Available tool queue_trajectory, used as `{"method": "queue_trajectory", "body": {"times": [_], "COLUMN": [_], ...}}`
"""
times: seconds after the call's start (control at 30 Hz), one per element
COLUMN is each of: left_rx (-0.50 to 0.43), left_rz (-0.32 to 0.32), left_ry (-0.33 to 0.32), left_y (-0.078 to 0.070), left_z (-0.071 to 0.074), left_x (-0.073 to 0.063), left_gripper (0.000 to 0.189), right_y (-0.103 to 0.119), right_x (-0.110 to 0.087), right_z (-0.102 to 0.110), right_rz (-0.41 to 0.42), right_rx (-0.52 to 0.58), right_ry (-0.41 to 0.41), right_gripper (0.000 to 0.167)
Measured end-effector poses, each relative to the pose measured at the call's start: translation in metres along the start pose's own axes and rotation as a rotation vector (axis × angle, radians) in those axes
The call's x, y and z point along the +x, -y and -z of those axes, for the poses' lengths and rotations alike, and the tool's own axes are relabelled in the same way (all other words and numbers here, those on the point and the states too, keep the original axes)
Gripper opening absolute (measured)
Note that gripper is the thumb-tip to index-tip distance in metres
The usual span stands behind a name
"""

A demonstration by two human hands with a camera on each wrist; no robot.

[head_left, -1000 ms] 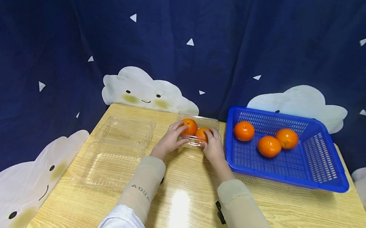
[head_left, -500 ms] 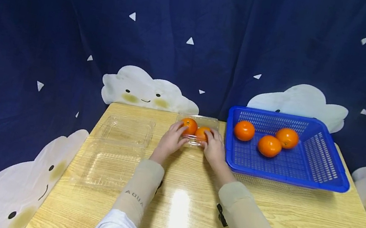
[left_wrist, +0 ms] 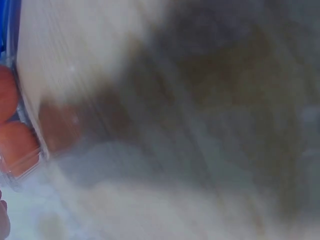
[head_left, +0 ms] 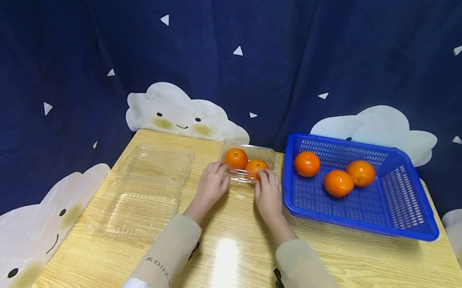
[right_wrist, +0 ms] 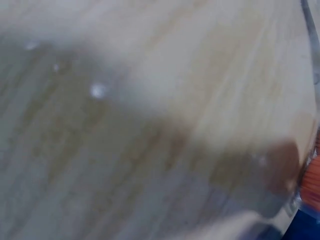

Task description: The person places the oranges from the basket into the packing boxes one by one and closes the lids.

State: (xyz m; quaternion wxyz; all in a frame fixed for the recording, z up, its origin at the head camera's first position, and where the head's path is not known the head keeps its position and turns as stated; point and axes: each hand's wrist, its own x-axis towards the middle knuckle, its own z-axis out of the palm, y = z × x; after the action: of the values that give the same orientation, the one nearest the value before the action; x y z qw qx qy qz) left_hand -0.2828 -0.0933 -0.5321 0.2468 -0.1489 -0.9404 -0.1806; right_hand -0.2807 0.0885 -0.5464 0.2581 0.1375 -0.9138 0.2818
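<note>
Left hand (head_left: 212, 184), clear fruit tray (head_left: 244, 179), right hand (head_left: 269, 195).
On my feed, leftward of the fingers: open clamshell (head_left: 142, 210). Between them: two oranges (head_left: 235, 158), in tray; pinching or not, I cannot tell. Rightward: blue basket (head_left: 359, 224), three oranges.

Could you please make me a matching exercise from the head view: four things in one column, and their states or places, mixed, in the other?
1. blue rectangular plastic basket
2. clear plastic box just left of the basket
3. open clear plastic container farthest left
4. dark blue cloth curtain

A. hangs behind the wooden table
B. holds two round orange fruits
C. holds no fruit
D. holds three round orange fruits

Pairs: 1-D; 2-B; 3-C; 4-A
</note>
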Motion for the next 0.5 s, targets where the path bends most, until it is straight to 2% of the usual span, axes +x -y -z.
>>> {"method": "queue_trajectory", "body": {"times": [0.17, 0.33, 0.5], "left_rx": [-0.009, -0.011, -0.064], "left_rz": [0.017, 0.028, 0.035], "left_ry": [-0.137, -0.211, -0.293], "left_y": [0.000, -0.002, -0.002], "left_z": [0.006, 0.017, 0.032], "left_x": [-0.010, -0.018, -0.024], "left_gripper": [0.020, 0.017, 0.015], "right_y": [0.004, 0.011, 0.021], "right_x": [-0.009, -0.016, -0.024], "right_z": [-0.002, -0.003, -0.006], "right_rz": [0.028, 0.041, 0.017], "right_rx": [0.015, 0.051, 0.125], "right_ry": [-0.042, -0.072, -0.052], "right_gripper": [0.023, 0.022, 0.028]}}
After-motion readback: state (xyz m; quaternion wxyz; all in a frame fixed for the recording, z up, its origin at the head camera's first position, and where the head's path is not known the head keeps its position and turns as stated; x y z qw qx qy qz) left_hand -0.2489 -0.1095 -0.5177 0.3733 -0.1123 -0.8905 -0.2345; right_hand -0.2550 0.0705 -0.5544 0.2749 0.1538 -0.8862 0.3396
